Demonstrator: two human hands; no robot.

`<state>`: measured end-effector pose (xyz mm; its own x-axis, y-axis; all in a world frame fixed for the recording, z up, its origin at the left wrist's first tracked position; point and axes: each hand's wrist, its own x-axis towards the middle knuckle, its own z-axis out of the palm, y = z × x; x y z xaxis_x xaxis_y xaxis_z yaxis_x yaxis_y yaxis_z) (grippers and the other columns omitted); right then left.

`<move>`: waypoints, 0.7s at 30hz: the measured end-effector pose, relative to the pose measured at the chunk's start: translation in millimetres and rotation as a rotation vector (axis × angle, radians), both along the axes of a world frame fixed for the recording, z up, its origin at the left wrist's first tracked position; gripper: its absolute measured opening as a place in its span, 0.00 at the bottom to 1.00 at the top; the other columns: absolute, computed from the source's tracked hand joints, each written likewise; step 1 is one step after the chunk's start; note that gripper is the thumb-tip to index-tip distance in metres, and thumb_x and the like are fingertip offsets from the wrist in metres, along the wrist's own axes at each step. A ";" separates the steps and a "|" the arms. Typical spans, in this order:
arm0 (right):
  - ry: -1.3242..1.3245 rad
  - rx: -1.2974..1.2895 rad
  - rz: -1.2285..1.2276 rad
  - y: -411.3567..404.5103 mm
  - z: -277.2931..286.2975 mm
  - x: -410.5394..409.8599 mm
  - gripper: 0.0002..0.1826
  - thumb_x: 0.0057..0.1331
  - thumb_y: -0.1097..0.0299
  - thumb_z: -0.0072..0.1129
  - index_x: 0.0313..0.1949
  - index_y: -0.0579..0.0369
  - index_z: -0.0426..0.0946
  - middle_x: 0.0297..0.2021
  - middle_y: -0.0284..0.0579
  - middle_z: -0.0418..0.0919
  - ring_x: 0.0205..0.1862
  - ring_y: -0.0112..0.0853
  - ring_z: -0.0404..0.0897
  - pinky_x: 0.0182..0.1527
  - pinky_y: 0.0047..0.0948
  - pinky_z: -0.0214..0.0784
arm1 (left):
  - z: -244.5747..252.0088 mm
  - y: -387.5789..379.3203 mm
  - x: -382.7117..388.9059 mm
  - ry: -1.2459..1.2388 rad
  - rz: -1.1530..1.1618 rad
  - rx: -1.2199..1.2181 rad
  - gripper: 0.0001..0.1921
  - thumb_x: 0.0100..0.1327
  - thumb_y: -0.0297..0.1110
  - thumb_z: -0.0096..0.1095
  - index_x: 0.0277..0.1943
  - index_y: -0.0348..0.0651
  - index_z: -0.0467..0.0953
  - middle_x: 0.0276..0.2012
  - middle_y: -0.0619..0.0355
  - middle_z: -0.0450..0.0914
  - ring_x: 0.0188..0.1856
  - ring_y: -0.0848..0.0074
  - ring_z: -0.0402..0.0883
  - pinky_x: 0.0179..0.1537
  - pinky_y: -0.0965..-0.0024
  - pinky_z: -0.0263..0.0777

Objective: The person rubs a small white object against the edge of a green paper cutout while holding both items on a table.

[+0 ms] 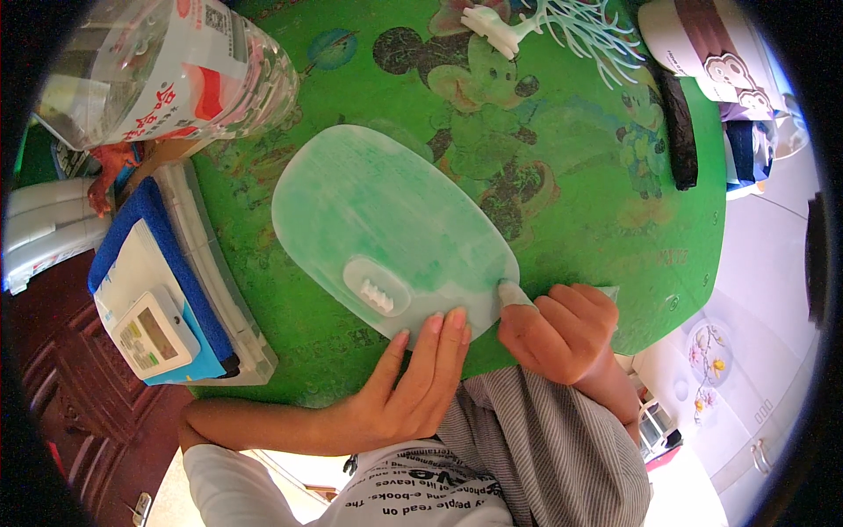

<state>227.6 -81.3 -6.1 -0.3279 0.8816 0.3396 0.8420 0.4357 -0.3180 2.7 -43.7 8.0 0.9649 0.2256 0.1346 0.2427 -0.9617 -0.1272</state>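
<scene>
A translucent white oval plastic sheet or board (388, 204) lies slantwise on the green table with cartoon prints, its surface smeared greenish-white. On its lower left part sits a small oval piece with a short white ridged strip (377, 296). My left hand (421, 369) rests flat-fingered on the near edge of the board, fingers spread from the thumb. Curled into a fist, my right hand (560, 329) grips a pale, thin cloth or tissue (517, 295), part of which covers a fingertip pressed on the board's right end. Another bit of it shows past the fist's right side.
At the left stand a large clear plastic jar (263, 85) and a clear case (250, 342) bearing a blue pouch and a small white digital device (158, 332). A pale green branching plastic piece (566, 29), a black bar (678, 132) and a white container (685, 39) lie towards the far right.
</scene>
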 end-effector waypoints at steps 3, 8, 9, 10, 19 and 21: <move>-0.008 0.005 0.004 -0.1 0.1 -0.4 0.13 0.42 0.71 0.65 0.31 0.53 0.78 0.16 0.28 0.62 0.16 0.21 0.64 0.16 0.22 0.51 | -0.3 -0.4 -0.1 -0.003 0.004 -0.002 0.16 0.68 0.30 0.48 0.51 0.36 0.82 0.54 0.49 0.82 0.56 0.65 0.80 0.55 0.67 0.76; 0.004 -0.001 0.050 -0.2 0.5 1.5 0.14 0.41 0.70 0.64 0.31 0.53 0.79 0.17 0.28 0.63 0.16 0.20 0.64 0.16 0.22 0.52 | 0.0 -0.4 0.2 -0.004 0.006 0.009 0.16 0.68 0.30 0.48 0.51 0.36 0.82 0.54 0.50 0.82 0.56 0.65 0.80 0.54 0.67 0.76; 0.019 -0.001 0.054 0.6 0.2 0.6 0.12 0.41 0.72 0.64 0.29 0.53 0.78 0.16 0.29 0.61 0.15 0.21 0.63 0.16 0.23 0.50 | -0.1 -0.1 0.1 -0.002 0.003 0.013 0.16 0.68 0.30 0.48 0.51 0.36 0.82 0.54 0.50 0.82 0.56 0.65 0.80 0.54 0.67 0.76; 0.033 -0.002 0.058 1.4 -0.2 -0.3 0.11 0.41 0.74 0.65 0.27 0.54 0.77 0.14 0.29 0.59 0.14 0.22 0.61 0.15 0.23 0.48 | -0.2 0.2 0.2 -0.001 0.000 0.017 0.16 0.68 0.30 0.48 0.51 0.36 0.82 0.54 0.50 0.82 0.56 0.65 0.81 0.54 0.67 0.76; 0.080 0.011 0.048 2.4 -1.9 -2.3 0.10 0.41 0.76 0.66 0.26 0.54 0.75 0.13 0.30 0.57 0.13 0.24 0.60 0.14 0.25 0.47 | 0.2 0.5 0.2 0.005 -0.002 0.030 0.17 0.68 0.31 0.47 0.52 0.36 0.82 0.54 0.50 0.82 0.56 0.65 0.80 0.55 0.67 0.76; 0.074 0.014 0.032 2.1 -1.9 -2.5 0.10 0.42 0.77 0.66 0.25 0.54 0.75 0.13 0.31 0.58 0.13 0.24 0.60 0.15 0.25 0.47 | 0.0 0.3 0.3 0.002 -0.002 0.032 0.17 0.68 0.31 0.47 0.52 0.37 0.82 0.54 0.50 0.82 0.56 0.65 0.80 0.56 0.67 0.75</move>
